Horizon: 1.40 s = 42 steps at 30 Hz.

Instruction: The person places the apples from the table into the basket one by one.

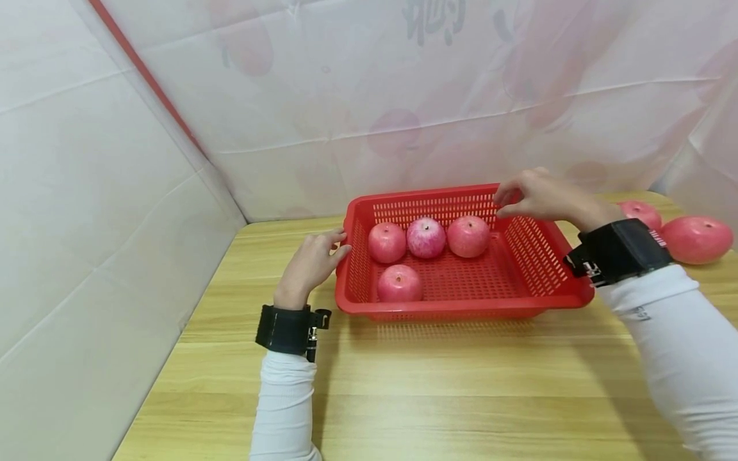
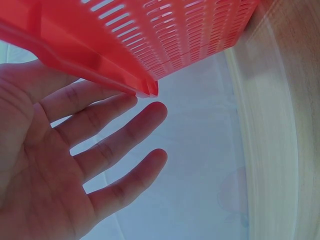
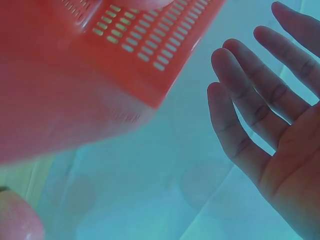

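Note:
A red slotted plastic basket (image 1: 461, 308) sits on the wooden table and holds several pink-red apples (image 1: 426, 237). My left hand (image 1: 314, 259) lies at the basket's left end, its straight fingers against the rim. The left wrist view shows that open palm (image 2: 75, 150) just under the basket's corner (image 2: 175, 35). Above the basket's far right corner hovers my right hand (image 1: 530, 195), relaxed and holding nothing. In the right wrist view its fingers (image 3: 240, 115) are spread and straight, apart from the basket wall (image 3: 75, 75).
Two more apples (image 1: 696, 239) (image 1: 641, 212) lie on the table to the right of the basket, behind my right wrist. One of them shows at the corner (image 3: 15, 220) of the right wrist view. White sheeting walls close off the left side and back.

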Tool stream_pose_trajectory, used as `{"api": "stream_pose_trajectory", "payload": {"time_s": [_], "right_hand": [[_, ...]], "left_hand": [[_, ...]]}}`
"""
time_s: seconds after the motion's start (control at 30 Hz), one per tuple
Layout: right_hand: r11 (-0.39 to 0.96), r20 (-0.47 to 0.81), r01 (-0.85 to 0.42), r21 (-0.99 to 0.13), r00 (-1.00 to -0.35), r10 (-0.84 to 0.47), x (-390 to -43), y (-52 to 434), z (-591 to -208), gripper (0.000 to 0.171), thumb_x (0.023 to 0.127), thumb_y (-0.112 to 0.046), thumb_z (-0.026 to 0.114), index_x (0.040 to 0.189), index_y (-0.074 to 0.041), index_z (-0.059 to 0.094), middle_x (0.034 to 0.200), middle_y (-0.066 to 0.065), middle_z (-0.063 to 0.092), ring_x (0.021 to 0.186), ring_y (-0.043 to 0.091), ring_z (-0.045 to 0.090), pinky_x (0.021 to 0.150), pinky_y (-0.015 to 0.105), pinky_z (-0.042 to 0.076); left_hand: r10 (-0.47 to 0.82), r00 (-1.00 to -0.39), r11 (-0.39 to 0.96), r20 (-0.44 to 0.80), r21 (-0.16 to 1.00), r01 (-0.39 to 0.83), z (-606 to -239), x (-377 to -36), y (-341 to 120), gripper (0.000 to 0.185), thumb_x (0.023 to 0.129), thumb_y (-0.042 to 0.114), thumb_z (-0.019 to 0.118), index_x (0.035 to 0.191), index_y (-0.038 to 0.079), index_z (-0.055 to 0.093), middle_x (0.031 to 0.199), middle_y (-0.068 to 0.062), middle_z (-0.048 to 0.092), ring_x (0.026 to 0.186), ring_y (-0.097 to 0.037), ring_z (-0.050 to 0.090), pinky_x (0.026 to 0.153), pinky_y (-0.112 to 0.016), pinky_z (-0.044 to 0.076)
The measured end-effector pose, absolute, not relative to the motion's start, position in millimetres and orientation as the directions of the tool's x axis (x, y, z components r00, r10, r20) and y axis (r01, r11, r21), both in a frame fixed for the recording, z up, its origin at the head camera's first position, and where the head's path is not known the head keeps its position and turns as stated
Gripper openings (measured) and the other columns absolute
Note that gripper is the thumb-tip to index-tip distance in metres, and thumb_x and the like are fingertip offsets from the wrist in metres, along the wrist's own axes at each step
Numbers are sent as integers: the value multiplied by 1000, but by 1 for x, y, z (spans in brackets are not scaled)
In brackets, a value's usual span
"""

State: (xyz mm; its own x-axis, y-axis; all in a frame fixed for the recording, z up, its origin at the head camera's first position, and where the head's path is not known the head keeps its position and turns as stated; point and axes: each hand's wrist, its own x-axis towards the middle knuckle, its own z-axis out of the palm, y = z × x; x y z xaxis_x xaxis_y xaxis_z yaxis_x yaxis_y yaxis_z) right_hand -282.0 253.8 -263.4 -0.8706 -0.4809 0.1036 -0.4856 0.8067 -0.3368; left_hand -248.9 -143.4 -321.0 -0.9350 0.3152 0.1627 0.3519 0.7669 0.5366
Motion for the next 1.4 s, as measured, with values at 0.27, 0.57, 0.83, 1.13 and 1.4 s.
{"api": "stream_pose_trajectory", "payload": {"time_s": [0.27, 0.57, 0.83, 1.13, 1.4], "right_hand": [[824, 117, -487, -291, -872, -475, -284, 268, -264, 15, 85, -7, 80, 98, 0, 76, 87, 8, 73, 82, 27, 66, 66, 36, 50], [846, 101, -457, -275, -889, -447, -285, 284, -264, 17, 87, -10, 79, 100, 1, 76, 88, 10, 73, 82, 28, 67, 67, 39, 53], [870, 94, -440, -220, -898, -430, -286, 300, -268, 13, 85, -9, 80, 95, -2, 76, 86, 9, 73, 81, 28, 67, 67, 40, 53], [905, 45, -387, -179, -922, -385, -286, 313, -274, 14, 87, -13, 79, 97, -3, 76, 88, 10, 73, 85, 31, 66, 70, 45, 52], [907, 43, -383, -177, -923, -382, -287, 327, -275, 14, 87, -11, 78, 96, -1, 75, 88, 12, 73, 87, 34, 65, 71, 47, 53]], "left_hand": [[314, -936, 768, 159, 538, 348, -321, -250, -145, 43, 100, 12, 65, 141, 0, 59, 111, -15, 73, 79, -21, 69, 74, -33, 58], [308, -939, 764, 151, 549, 339, -321, -249, -145, 42, 100, 12, 65, 140, 0, 60, 123, -17, 69, 87, -23, 71, 79, -35, 59], [317, -935, 756, 160, 553, 351, -320, -248, -145, 43, 100, 11, 65, 140, -1, 59, 119, -17, 71, 83, -21, 71, 76, -33, 59], [319, -934, 754, 159, 555, 352, -320, -248, -147, 43, 100, 11, 65, 140, -1, 59, 111, -16, 73, 76, -19, 69, 72, -31, 58], [318, -933, 760, 166, 544, 356, -320, -248, -147, 41, 100, 12, 66, 139, -1, 60, 119, -18, 70, 76, -19, 69, 70, -30, 57]]}}
